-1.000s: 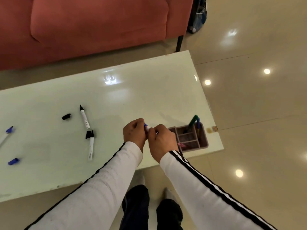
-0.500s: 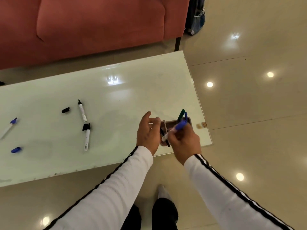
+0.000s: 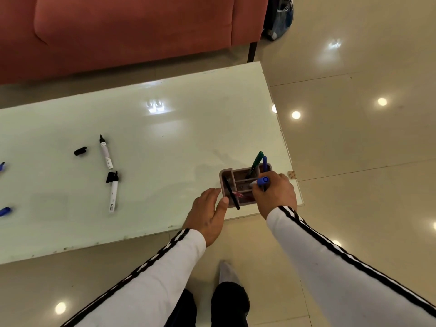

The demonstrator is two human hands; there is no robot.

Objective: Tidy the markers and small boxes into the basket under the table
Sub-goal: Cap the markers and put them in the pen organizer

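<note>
- both arms are stretched forward in white sleeves with black stripes, toward the near right corner of the pale green counter point(image 3: 165, 142).
- the left hand point(image 3: 207, 215) is laid palm-down at the counter's near edge, fingers loosely spread and holding nothing; its thumb tip is pressed against the left wall of the organiser.
- the right hand point(image 3: 274, 195) is curled over the organiser's right side, fingers closed around a blue-capped marker point(image 3: 260, 181) that is pointed down into a compartment.
- a small brown desk organiser point(image 3: 225, 176) with inner dividers is seen standing near the counter's right end; a green marker point(image 3: 257, 161) and a blue pen point(image 3: 264, 162) are stood upright in its far compartments, and a black pen point(image 3: 232, 193) is leaned across its left side.
- further left on the counter, two white markers with black tips point(image 3: 106, 153) point(image 3: 113, 193) are lying uncapped, with loose black caps point(image 3: 80, 151) point(image 3: 109, 177) near or just beside them.
- a blue cap point(image 3: 4, 211) is seen at the left edge.
- a red sofa point(image 3: 132, 29) is seen behind the counter.
</note>
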